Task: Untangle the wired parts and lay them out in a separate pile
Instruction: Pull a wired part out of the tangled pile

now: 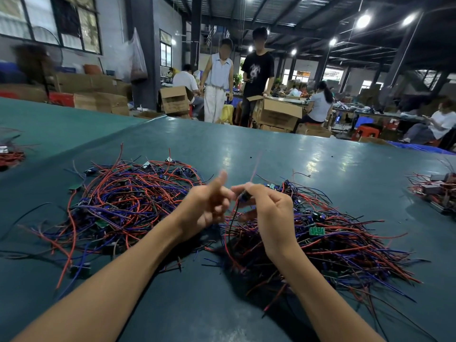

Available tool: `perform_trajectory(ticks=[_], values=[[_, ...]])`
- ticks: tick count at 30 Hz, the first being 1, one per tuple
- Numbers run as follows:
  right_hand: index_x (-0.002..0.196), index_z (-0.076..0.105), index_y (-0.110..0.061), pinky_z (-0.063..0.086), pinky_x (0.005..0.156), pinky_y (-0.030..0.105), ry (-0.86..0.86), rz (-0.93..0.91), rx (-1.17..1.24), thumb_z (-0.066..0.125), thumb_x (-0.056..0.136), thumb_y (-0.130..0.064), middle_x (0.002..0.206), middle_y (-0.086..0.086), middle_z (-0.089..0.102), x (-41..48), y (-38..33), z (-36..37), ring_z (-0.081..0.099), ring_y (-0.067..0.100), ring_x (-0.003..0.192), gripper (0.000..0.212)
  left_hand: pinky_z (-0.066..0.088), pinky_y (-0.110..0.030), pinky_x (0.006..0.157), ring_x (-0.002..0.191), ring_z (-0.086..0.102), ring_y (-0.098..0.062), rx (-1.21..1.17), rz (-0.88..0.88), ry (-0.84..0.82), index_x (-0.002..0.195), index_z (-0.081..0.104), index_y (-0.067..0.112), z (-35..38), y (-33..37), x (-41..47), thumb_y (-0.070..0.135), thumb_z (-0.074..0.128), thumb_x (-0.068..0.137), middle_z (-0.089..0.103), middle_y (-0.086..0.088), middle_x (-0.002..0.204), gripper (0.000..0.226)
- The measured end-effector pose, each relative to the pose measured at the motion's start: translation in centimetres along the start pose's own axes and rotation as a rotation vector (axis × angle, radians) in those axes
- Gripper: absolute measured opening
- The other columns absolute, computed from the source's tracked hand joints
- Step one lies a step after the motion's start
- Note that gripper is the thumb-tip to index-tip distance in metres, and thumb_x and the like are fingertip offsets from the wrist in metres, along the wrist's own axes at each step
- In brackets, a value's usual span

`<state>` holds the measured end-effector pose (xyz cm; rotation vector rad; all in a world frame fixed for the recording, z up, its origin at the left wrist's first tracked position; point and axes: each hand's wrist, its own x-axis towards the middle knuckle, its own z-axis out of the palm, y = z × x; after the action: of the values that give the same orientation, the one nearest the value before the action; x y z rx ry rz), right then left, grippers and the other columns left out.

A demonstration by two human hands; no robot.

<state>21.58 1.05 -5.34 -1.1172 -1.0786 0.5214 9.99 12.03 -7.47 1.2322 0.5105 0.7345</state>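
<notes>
Factory hall, ceiling lamps on, cardboard boxes (276, 112) stacked behind the far edge of the dark green worktop (246, 144); two people (256, 77) stand by the boxes and others sit at benches further right. At the far left edge there's a small heap of red wires (11, 156), partly cut off by the frame. Next, the left pile (128, 201): a loose tangle of red, blue and black leads with small boards and dark components mixed in, strands trailing out toward the near-left. The left hand (209, 201) is raised over the gap between the two piles with one digit sticking up. It's motion-blurred, its fingertips meet those of the other hand, and I can't tell whether it is gripping anything. The wired part (244, 197) sits in the air between the hands (small dark body, a black lead hanging down to the worktop, a blurred reddish lead pointing up). The right hand (269, 213) pinches it at the fingertips, with its other fingers curled underneath. The right pile (333, 243) lies below and beyond that hand, denser, with the same wire colours and a green board showing near its middle. At the far right edge is another heap (434, 191) of red wires and greyish modules, well apart from the main two.
</notes>
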Motion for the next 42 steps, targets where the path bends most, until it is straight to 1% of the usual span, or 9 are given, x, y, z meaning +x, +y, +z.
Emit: perform_trajectory(ticks=[3,9,13,19,24,28,33,38,42], values=[[0.08,0.083,-0.023,0.055,0.087,0.051,0.108,-0.002,-0.096,0.06,0.093,-0.023,0.099,-0.007,0.073,1.0,0.4,-0.8,0.067,0.016,0.097,0.026,0.04,-0.02,0.054,0.057,0.049,-0.009,0.064,-0.068,-0.189,0.079,0.076,0.013,1.4,-0.9,-0.8,0.061,0.074,0.078,0.064,-0.002,0.072,0.048],[0.085,0.082,-0.013,0.051,0.055,0.026,-0.062,0.207,-0.043,0.059,0.098,-0.019,0.073,0.007,0.071,0.9,0.6,-0.3,0.058,0.017,0.057,0.028,0.043,-0.02,0.06,0.07,0.052,-0.015,0.034,0.069,-0.188,0.09,0.074,0.009,2.1,-1.4,-1.7,0.048,0.077,0.08,0.065,-0.007,0.082,0.04],[0.089,0.083,-0.015,0.054,0.057,0.025,-0.098,0.2,-0.004,0.059,0.098,-0.018,0.066,0.004,0.07,1.1,0.8,-0.7,0.062,0.014,0.058,0.026,0.041,-0.025,0.061,0.067,0.057,-0.012,0.052,0.071,-0.132,0.086,0.078,0.019,2.3,-1.0,-1.7,0.051,0.065,0.088,0.069,-0.005,0.083,0.035],[0.079,0.082,-0.02,0.059,0.075,0.046,0.01,0.097,-0.179,0.062,0.099,-0.036,0.077,0.008,0.077,1.2,1.9,-1.0,0.074,0.021,0.076,0.033,0.041,-0.02,0.054,0.063,0.054,-0.008,-0.018,0.121,-0.052,0.087,0.081,0.018,2.2,-0.5,-1.6,0.05,0.059,0.093,0.07,0.0,0.077,0.039],[0.075,0.071,-0.017,0.055,0.064,0.042,0.094,-0.086,-0.367,0.065,0.095,-0.043,0.067,0.002,0.07,0.8,2.4,-0.8,0.068,0.022,0.065,0.033,0.034,-0.028,0.066,0.067,0.044,-0.009,-0.186,0.124,0.042,0.1,0.081,0.012,1.2,-0.3,-1.0,0.053,0.06,0.089,0.055,0.003,0.079,0.047],[0.09,0.078,-0.019,0.057,0.065,0.035,-0.087,-0.027,-0.323,0.067,0.095,-0.037,0.072,-0.007,0.074,0.6,2.4,-0.4,0.067,0.006,0.065,0.022,0.055,-0.047,0.091,0.098,0.066,-0.029,-0.216,0.124,-0.004,0.103,0.08,0.012,1.1,-0.5,-0.9,0.046,0.064,0.091,0.069,-0.018,0.107,0.04],[0.09,0.08,-0.013,0.056,0.066,0.04,-0.163,0.064,-0.292,0.066,0.098,-0.028,0.076,0.001,0.076,0.8,2.2,-0.7,0.066,0.009,0.062,0.022,0.058,-0.037,0.084,0.096,0.072,-0.015,-0.177,0.086,-0.032,0.104,0.081,0.016,1.2,-0.5,-0.8,0.057,0.072,0.077,0.076,-0.002,0.097,0.05],[0.09,0.078,-0.006,0.058,0.063,0.034,-0.246,0.122,-0.094,0.063,0.1,-0.016,0.085,0.019,0.076,0.7,1.6,-0.6,0.068,0.024,0.07,0.021,0.059,-0.037,0.081,0.101,0.071,-0.026,-0.249,0.074,-0.128,0.103,0.079,0.01,1.5,-0.6,-0.9,0.048,0.072,0.082,0.073,-0.017,0.108,0.044],[0.088,0.076,0.004,0.052,0.048,0.026,-0.238,0.184,-0.057,0.062,0.099,-0.008,0.079,0.012,0.07,0.9,1.7,-0.5,0.06,0.016,0.057,0.021,0.058,-0.042,0.065,0.075,0.068,-0.027,-0.14,0.095,-0.111,0.101,0.077,0.006,1.0,-0.5,-0.9,0.038,0.066,0.092,0.072,-0.019,0.099,0.036]])
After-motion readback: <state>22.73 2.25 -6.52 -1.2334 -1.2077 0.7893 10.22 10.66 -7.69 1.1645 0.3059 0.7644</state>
